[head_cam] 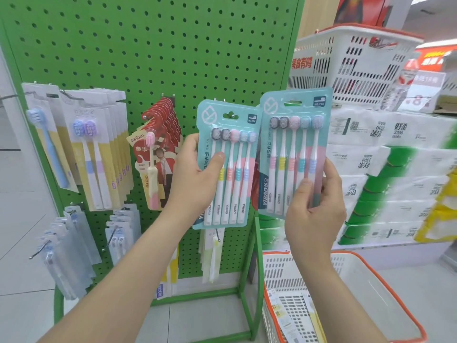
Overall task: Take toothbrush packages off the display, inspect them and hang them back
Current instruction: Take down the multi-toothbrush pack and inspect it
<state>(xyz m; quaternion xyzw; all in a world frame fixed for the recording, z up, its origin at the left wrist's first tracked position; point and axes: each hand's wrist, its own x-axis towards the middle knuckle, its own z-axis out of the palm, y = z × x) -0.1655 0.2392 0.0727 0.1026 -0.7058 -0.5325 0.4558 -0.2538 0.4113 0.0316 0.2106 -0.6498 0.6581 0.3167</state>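
Squarely ahead, green pegboard display (148, 45), hung with rows of toothbrush packs. To its right, stacked tissue packs (395, 169); lower down, white basket (279, 271) with orange rim. On a peg near the board's right edge, teal five-brush package (237, 194), gripped at its left side by left hand (195, 177), thumb across the front. Just beside, off the peg, second teal package (291, 154), pinched at its lower right by right hand (314, 209).
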